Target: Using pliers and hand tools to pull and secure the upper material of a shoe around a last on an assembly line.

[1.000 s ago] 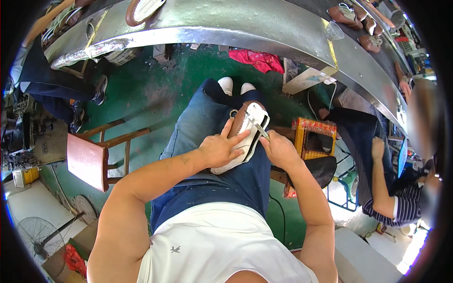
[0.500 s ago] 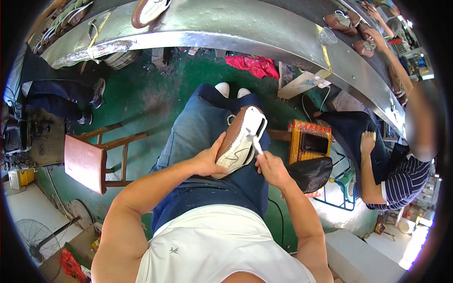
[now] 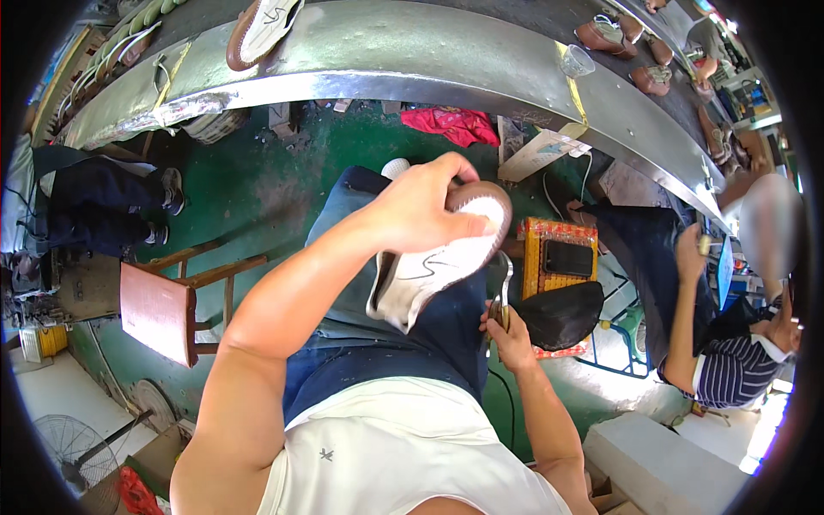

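My left hand (image 3: 429, 202) is closed around the toe end of a cream-and-brown shoe (image 3: 433, 275), its thumb pressed on the pale part. The shoe is tilted above my lap, toe toward the upper right, with a dark curved line on its side and its opening at the lower left. Close to the toe, my right hand (image 3: 510, 336) grips a metal hand tool (image 3: 506, 279) with a curved shiny end pointing up. The tool's lower part is hidden by my fingers, so its exact kind is unclear. Tool and shoe appear slightly apart.
A metal-edged bench (image 3: 343, 56) curves ahead, bearing another shoe (image 3: 262, 33) and a clear cup (image 3: 577, 61). A stool (image 3: 159, 311) stands left. On the right are a phone (image 3: 568, 260) on an orange-patterned seat, a black bag (image 3: 562, 314) and a seated co-worker (image 3: 742, 365).
My left hand has shifted from the shoe's side to its toe end, and the shoe has been turned and raised. My right hand has drawn slightly down and right, with the tool now upright.
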The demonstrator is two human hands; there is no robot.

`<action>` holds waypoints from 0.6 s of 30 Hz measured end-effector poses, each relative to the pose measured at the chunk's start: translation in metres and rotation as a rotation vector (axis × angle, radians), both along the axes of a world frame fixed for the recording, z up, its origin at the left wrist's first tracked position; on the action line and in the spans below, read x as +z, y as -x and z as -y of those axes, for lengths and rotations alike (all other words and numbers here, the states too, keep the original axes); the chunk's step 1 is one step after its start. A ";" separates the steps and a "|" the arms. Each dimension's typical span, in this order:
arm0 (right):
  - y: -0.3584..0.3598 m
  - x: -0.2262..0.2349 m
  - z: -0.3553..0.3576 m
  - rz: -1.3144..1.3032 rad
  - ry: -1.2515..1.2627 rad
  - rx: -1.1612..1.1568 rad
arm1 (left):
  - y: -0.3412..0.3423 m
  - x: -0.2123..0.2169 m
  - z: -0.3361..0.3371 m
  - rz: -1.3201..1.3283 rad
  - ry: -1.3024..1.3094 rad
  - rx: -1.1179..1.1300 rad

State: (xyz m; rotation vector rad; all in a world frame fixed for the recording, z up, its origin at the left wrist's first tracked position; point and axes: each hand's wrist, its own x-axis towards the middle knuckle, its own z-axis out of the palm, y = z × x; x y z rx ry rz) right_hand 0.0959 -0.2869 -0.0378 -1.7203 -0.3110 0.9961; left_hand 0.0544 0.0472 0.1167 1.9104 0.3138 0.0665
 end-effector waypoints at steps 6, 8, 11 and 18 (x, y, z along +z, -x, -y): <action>-0.008 0.056 -0.019 -0.010 0.241 0.313 | 0.073 -0.153 0.019 -0.041 0.093 -0.061; -0.013 0.071 -0.029 0.209 0.246 0.646 | 0.102 -0.130 0.029 -0.332 0.070 -0.042; -0.015 0.076 -0.045 0.287 0.137 0.680 | 0.120 -0.133 0.055 0.030 -0.252 0.245; -0.045 0.129 -0.105 0.457 0.528 1.109 | 0.111 -0.118 0.075 0.309 -0.559 0.175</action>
